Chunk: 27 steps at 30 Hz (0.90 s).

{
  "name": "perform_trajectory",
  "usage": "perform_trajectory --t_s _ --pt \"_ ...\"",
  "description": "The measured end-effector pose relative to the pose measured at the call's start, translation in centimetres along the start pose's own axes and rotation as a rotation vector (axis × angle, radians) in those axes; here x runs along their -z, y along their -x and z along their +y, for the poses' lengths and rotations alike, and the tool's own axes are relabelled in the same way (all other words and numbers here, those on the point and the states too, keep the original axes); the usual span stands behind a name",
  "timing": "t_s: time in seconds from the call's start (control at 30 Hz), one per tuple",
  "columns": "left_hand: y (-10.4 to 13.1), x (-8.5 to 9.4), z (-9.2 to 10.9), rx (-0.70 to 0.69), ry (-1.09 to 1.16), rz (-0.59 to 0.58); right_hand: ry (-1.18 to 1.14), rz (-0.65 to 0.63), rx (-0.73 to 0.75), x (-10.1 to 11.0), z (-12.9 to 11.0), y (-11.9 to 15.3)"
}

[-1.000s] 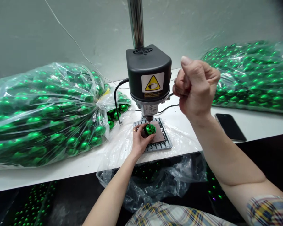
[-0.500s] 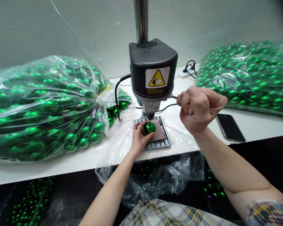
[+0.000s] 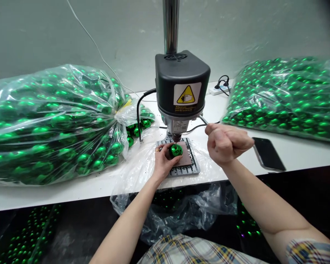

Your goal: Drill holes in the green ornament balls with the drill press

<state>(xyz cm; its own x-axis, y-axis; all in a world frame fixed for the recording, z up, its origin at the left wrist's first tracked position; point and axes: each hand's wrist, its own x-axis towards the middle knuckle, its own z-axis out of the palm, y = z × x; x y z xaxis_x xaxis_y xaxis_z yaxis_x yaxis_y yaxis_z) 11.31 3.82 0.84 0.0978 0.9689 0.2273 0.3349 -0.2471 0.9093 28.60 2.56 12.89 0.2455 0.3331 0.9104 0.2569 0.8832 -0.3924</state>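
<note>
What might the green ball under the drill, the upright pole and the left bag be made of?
Green ball: perhaps plastic with a metallic coating; it shows mirror-like highlights, though its core can't be judged.
Pole: probably polished or chromed metal, given its bright streaked reflections.
Left bag: apparently thin, clear plastic, from its wrinkles and see-through look.

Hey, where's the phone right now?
In the head view, the phone lies on the right side of the table, just right of the right hand, in front of the right-hand bag.

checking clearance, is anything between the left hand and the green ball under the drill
Nothing visible: the left hand holds the green ball by its side, and the drill head stands above the ball, not between them.
</note>
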Motion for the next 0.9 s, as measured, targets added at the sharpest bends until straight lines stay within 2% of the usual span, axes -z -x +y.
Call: perform_trajectory --t_s 0.07,0.13,0.27,0.37,0.43,0.53,0.57,0.6,0.67,0.73,0.77,0.83,0.9 --pt "0.0 0.0 0.0 0.006 0.001 0.001 -0.099 0.129 -0.038 -0.9 -0.8 -1.7" --pt "-0.2 -0.1 0.0 0.009 0.006 0.009 -0.138 0.197 -0.153 -1.9 -1.4 -4.1" --pt "0.4 0.1 0.9 -0.014 -0.045 0.058 -0.224 0.191 -0.436 -3.2 -1.7 -8.7" --pt "3.1 1.1 2.6 -0.081 -0.178 0.133 -0.314 0.178 -0.592 -3.4 -1.5 -10.2" --pt "6.1 2.2 3.7 -0.18 -0.281 0.053 -0.346 0.175 -0.617 -3.3 -1.5 -10.4" --pt "10.6 4.3 4.4 -0.342 -0.5 -0.238 -0.354 0.16 -0.593 -3.2 -1.6 -10.1" --pt "11.4 5.1 4.3 -0.391 -0.562 -0.287 -0.349 0.159 -0.578 -3.2 -1.6 -10.0" --pt "11.7 5.9 3.9 -0.427 -0.601 -0.285 -0.343 0.159 -0.564 -3.2 -1.6 -9.9" --pt "10.3 7.7 2.9 -0.443 -0.609 -0.153 -0.334 0.163 -0.542 -3.2 -1.5 -9.8" --pt "6.5 9.6 1.8 -0.368 -0.611 0.061 -0.329 0.168 -0.53 -3.3 -1.5 -9.7" --pt "4.0 10.4 1.3 -0.301 -0.649 0.117 -0.328 0.169 -0.526 -3.3 -1.4 -9.7" --pt "-1.4 11.8 0.6 -0.197 -0.74 0.111 -0.325 0.17 -0.521 -3.3 -1.4 -9.6" --pt "-6.2 12.4 0.0 -0.088 -0.851 -0.009 -0.327 0.164 -0.521 -3.2 -1.4 -9.6"
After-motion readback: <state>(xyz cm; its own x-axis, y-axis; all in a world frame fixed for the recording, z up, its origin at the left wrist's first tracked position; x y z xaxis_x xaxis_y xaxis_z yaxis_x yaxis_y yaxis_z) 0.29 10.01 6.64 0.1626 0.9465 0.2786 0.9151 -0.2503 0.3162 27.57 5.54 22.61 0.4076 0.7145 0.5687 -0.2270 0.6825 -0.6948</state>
